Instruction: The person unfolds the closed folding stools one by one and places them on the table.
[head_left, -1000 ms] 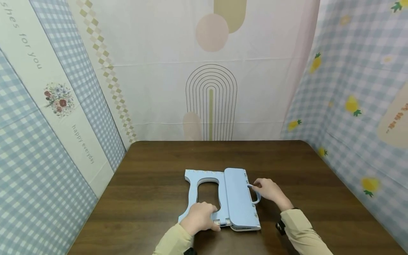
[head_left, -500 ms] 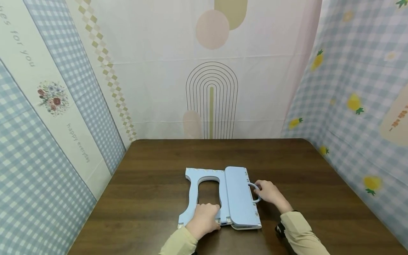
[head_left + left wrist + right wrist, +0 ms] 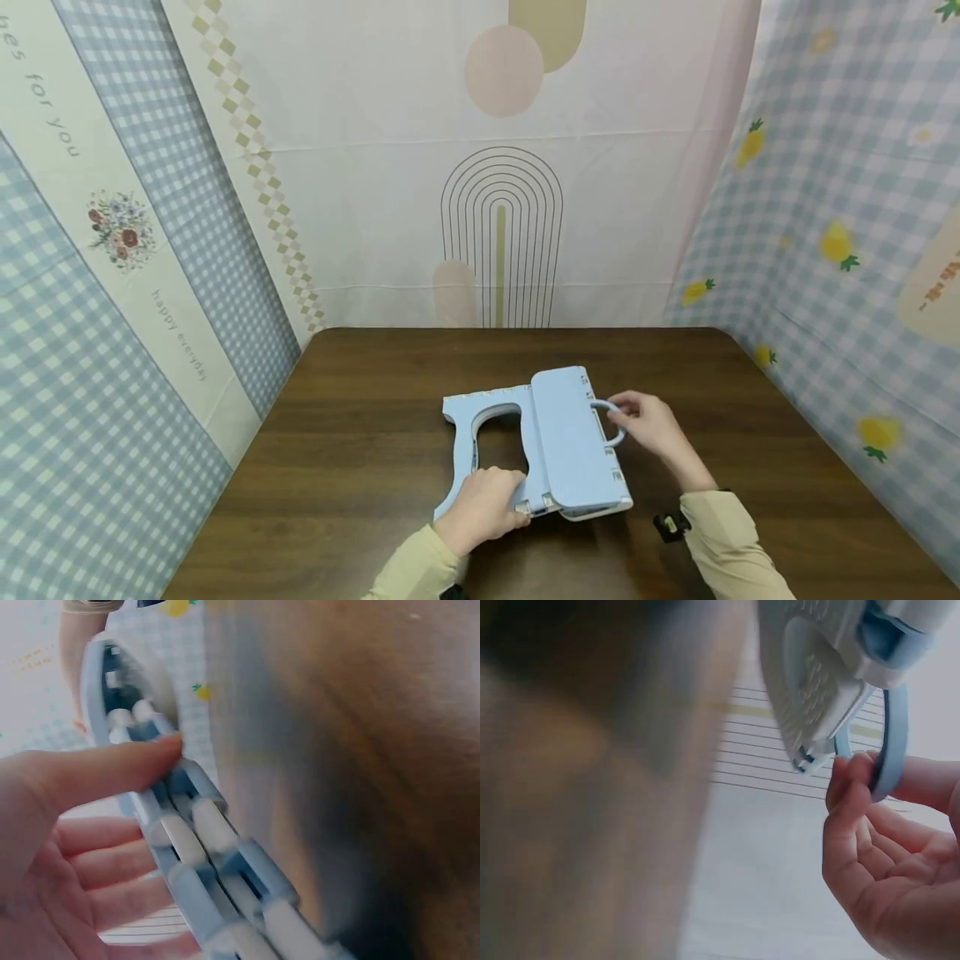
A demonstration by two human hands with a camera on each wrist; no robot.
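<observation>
- Left hand [image 3: 486, 508] grips the near edge of the stool [image 3: 536, 454], thumb across its hinges, fingers against one face of the panel.
- Right hand [image 3: 651, 421] pinches the handle [image 3: 894, 742] on the stool's right side, between thumb and fingertips.
- The pale blue stool looks folded flat: the leg panel with its arched cut-out lies to the left, the seat panel [image 3: 577, 437] to the right. It sits just over the surface [image 3: 360, 433], tilted and seemingly raised at least in part.
- Judging by the two grips, the step in hand is lifting or turning the folded stool. The next move would call for both hands to work together, with a firmer hold at the handle.
- Behind the stool hangs a printed curtain [image 3: 360, 225]; checked cloths [image 3: 817, 183] hang well apart from it on both sides.
- What could get in the way is the left thumb, lying where hinged parts may pinch; that hand also hides some near hinges.
</observation>
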